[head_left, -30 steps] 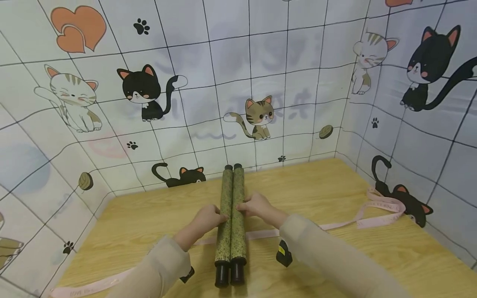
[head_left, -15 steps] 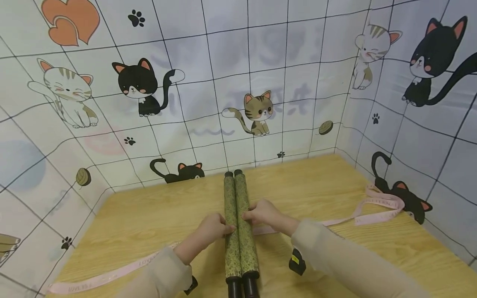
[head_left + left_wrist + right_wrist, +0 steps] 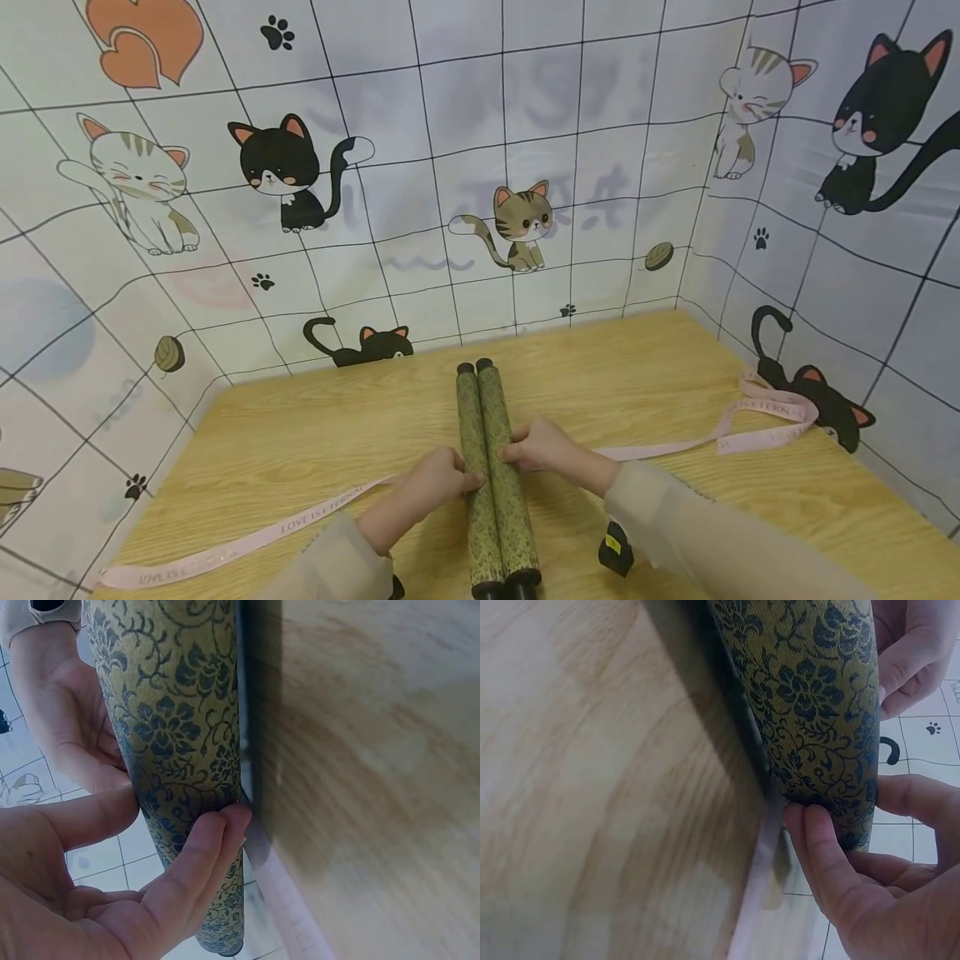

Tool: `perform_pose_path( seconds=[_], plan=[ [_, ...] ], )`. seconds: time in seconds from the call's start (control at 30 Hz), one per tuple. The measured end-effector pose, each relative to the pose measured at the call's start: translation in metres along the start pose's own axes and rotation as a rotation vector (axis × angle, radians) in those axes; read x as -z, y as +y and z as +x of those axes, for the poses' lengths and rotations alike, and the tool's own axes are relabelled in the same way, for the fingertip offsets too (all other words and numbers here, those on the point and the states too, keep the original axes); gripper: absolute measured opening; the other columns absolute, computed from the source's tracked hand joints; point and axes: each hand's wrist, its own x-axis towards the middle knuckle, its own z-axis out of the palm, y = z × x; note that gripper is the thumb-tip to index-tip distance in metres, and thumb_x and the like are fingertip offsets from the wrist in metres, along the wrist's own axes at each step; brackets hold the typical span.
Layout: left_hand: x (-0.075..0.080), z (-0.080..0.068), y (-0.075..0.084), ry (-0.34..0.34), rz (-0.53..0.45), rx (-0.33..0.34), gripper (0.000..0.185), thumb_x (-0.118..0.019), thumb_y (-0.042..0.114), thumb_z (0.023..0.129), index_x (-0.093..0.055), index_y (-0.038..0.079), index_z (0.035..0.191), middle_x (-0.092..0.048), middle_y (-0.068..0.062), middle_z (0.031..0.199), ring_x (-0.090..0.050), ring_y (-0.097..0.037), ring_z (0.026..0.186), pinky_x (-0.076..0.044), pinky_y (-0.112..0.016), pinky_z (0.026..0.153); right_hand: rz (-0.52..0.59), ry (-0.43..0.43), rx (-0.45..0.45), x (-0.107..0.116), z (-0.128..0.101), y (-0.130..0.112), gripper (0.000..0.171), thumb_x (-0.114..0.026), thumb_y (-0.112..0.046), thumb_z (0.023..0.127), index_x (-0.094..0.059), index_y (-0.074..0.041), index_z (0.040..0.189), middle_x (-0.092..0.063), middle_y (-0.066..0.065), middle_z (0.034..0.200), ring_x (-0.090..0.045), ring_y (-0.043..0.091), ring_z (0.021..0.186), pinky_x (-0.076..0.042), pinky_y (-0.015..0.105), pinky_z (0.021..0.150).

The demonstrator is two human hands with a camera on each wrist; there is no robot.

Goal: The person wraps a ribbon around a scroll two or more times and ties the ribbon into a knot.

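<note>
Pink ribbon (image 3: 247, 533) vanishes under the rolls (image 3: 497, 492), which each hand (image 3: 438, 477) (image 3: 543, 446) grips.

Both forearms reach forward, left hand (image 3: 438, 479) and right hand (image 3: 542, 447) facing inward, fingers curled in a light grip.

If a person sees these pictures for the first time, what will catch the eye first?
First, the two green-gold patterned rolls lying side by side in the middle of the wooden table, with the left hand and the right hand gripping them from either side. Next, the pink ribbon running across the table under the rolls. Behind stand walls with cartoon cats.
</note>
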Motion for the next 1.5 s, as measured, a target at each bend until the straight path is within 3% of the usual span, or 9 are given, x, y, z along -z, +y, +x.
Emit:
perform_pose_path(
  seconds=[0.13, 0.23, 0.47, 0.67, 0.97, 1.07, 1.2, 1.27, 1.5],
  plan=[
    [-0.003, 0.0, -0.006, 0.004, -0.018, -0.009, 0.042, -0.068, 0.021, 0.086, -0.045, 0.013, 0.051, -0.039, 0.005, 0.046, -0.026, -0.008, 0.044, -0.025, -0.022, 0.042, -0.102, -0.001, 0.037, -0.004, 0.003, 0.006, 0.02, -0.072, -0.014, 0.079, -0.07, 0.003, 0.089, -0.069, 0.01, 0.082, -0.066, 0.021, 0.07, -0.052, 0.033, 0.07],
    [-0.004, 0.0, -0.009, 0.006, -0.037, -0.013, 0.045, -0.068, 0.019, 0.085, -0.04, 0.016, 0.05, -0.031, 0.007, 0.045, -0.022, -0.007, 0.042, -0.022, -0.021, 0.041, -0.134, -0.006, 0.026, -0.006, 0.004, 0.009, 0.026, -0.071, -0.017, 0.08, -0.07, 0.003, 0.096, -0.069, 0.012, 0.09, -0.066, 0.021, 0.073, -0.052, 0.034, 0.073],
    [-0.004, 0.002, -0.011, 0.024, -0.044, -0.029, 0.041, -0.071, 0.017, 0.083, -0.042, 0.013, 0.055, -0.033, 0.006, 0.048, -0.027, -0.008, 0.044, -0.026, -0.021, 0.043, -0.166, -0.03, 0.009, -0.006, 0.006, 0.004, 0.016, -0.07, -0.015, 0.081, -0.067, 0.001, 0.08, -0.068, 0.008, 0.083, -0.067, 0.023, 0.072, -0.053, 0.035, 0.068],
    [-0.003, 0.01, -0.012, 0.012, -0.021, -0.076, 0.049, -0.07, 0.017, 0.083, -0.034, 0.017, 0.05, -0.029, 0.008, 0.044, -0.022, -0.006, 0.041, -0.021, -0.02, 0.039, -0.163, -0.028, 0.002, -0.004, 0.006, -0.001, 0.018, -0.07, -0.011, 0.081, -0.061, 0.0, 0.071, -0.065, 0.006, 0.074, -0.065, 0.02, 0.068, -0.053, 0.035, 0.067],
    [-0.001, 0.025, -0.01, -0.009, -0.037, -0.098, 0.034, -0.068, 0.016, 0.085, -0.053, 0.005, 0.056, -0.047, -0.001, 0.047, -0.03, -0.008, 0.041, -0.025, -0.021, 0.04, -0.129, -0.023, -0.023, 0.005, 0.018, 0.003, 0.018, -0.069, -0.012, 0.082, -0.065, 0.005, 0.087, -0.067, 0.008, 0.084, -0.066, 0.021, 0.075, -0.053, 0.036, 0.071],
    [0.002, 0.031, -0.012, -0.005, -0.032, -0.098, 0.033, -0.069, 0.017, 0.085, -0.056, 0.004, 0.057, -0.045, 0.0, 0.047, -0.029, -0.008, 0.041, -0.025, -0.022, 0.04, -0.131, -0.024, -0.024, 0.007, 0.022, 0.001, 0.022, -0.069, -0.013, 0.082, -0.066, 0.007, 0.091, -0.067, 0.01, 0.088, -0.066, 0.023, 0.076, -0.053, 0.036, 0.072],
    [0.004, 0.037, -0.015, -0.001, -0.016, -0.103, 0.037, -0.068, 0.019, 0.085, -0.055, 0.004, 0.054, -0.038, 0.005, 0.043, -0.025, -0.008, 0.04, -0.022, -0.021, 0.04, -0.128, -0.035, -0.008, 0.007, 0.027, 0.0, 0.017, -0.068, -0.012, 0.082, -0.063, 0.002, 0.076, -0.064, 0.005, 0.075, -0.061, 0.015, 0.066, -0.052, 0.031, 0.066],
    [0.004, 0.039, -0.017, 0.0, -0.015, -0.102, 0.038, -0.068, 0.019, 0.085, -0.055, 0.004, 0.053, -0.038, 0.004, 0.043, -0.026, -0.008, 0.04, -0.023, -0.022, 0.04, -0.117, -0.048, 0.0, 0.007, 0.029, -0.001, 0.023, -0.067, -0.011, 0.083, -0.055, -0.003, 0.065, -0.057, 0.002, 0.065, -0.055, 0.012, 0.06, -0.05, 0.029, 0.061],
    [0.008, 0.041, -0.024, 0.019, -0.021, -0.074, 0.037, -0.07, 0.018, 0.084, -0.055, 0.006, 0.053, -0.043, 0.002, 0.047, -0.03, -0.009, 0.043, -0.026, -0.022, 0.042, -0.095, -0.088, 0.019, 0.004, 0.039, -0.002, 0.037, -0.066, -0.01, 0.084, -0.041, -0.012, 0.057, -0.04, -0.003, 0.055, -0.04, 0.01, 0.054, -0.04, 0.023, 0.055]
  ],
)
